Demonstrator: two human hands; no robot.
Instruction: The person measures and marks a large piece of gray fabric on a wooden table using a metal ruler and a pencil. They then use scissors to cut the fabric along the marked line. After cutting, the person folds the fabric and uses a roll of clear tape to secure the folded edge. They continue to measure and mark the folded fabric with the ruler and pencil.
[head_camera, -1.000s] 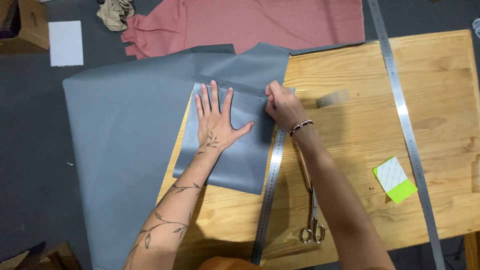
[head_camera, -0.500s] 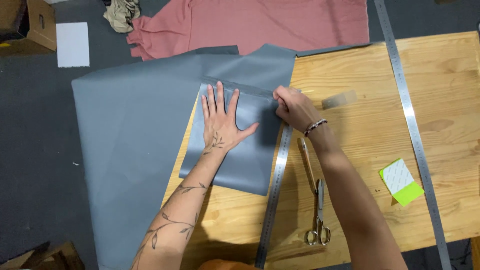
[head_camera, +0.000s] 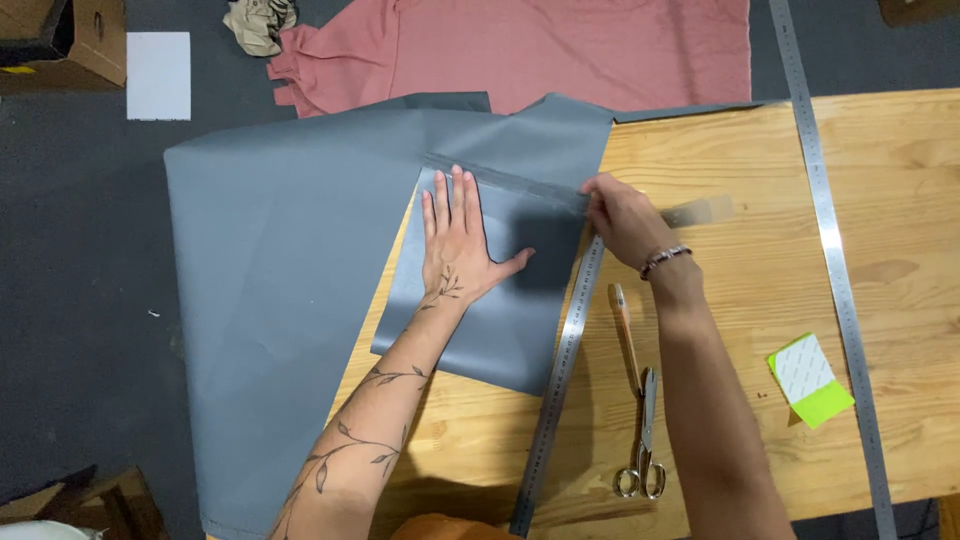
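Two steel rulers (head_camera: 556, 380), one scissors (head_camera: 642, 440), two fabrics (head_camera: 290, 270).

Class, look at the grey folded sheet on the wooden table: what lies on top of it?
The left hand lies flat on the grey sheet, and the right hand pinches its folded edge. A steel ruler runs along its right edge. Whatever lies beneath is covered.

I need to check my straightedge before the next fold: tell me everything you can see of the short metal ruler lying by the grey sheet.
The short metal ruler is a thin, flat strip of silvery steel with fine markings along it. It lies flat on the wooden table, slanting from near the right hand down toward the table's near edge. Its left side runs along the edge of the folded grey sheet. The scissors lie just right of it, apart.
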